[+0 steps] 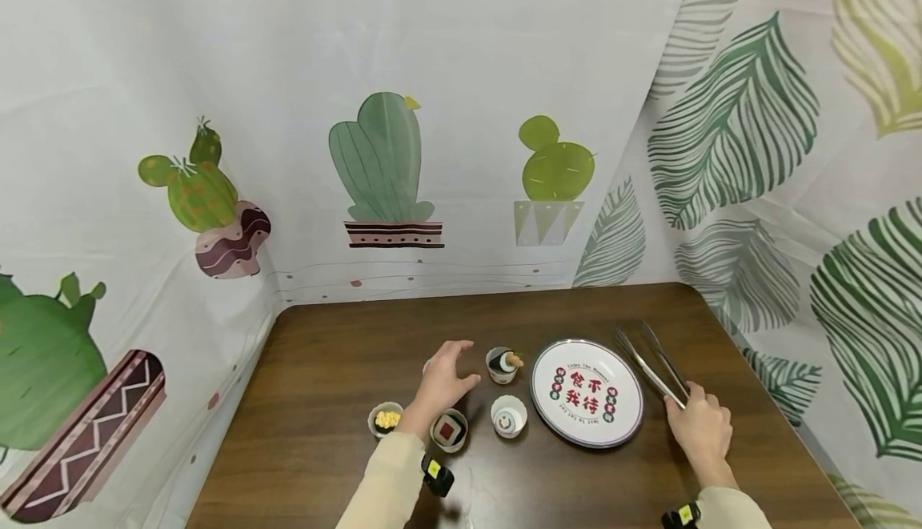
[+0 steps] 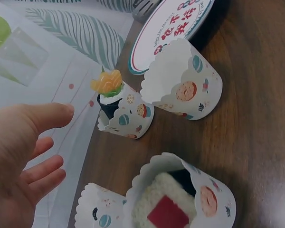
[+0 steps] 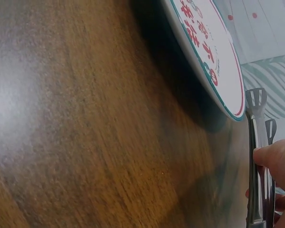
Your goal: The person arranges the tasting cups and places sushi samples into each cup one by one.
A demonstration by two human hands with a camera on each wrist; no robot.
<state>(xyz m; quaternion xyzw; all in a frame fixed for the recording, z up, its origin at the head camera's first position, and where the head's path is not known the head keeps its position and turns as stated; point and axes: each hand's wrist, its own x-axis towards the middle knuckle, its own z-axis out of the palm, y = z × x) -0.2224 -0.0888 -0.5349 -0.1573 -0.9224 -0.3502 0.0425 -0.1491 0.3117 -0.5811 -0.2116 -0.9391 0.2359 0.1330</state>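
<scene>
My left hand hovers among the small paper cups, thumb and fingers spread apart with nothing between them. Nearest below it stands a cup holding a square sushi piece with a red centre. Another cup, mostly covered by the hand in the head view, shows in the left wrist view. To the right are a cup with an orange-topped roll and a cup with a small round roll; at left is one with a yellow topping. My right hand grips metal tongs, whose arms stand apart.
A round white plate with red characters and a dark rim lies between the cups and the tongs. The brown wooden table meets a hanging cloth printed with cacti and leaves at its back and sides.
</scene>
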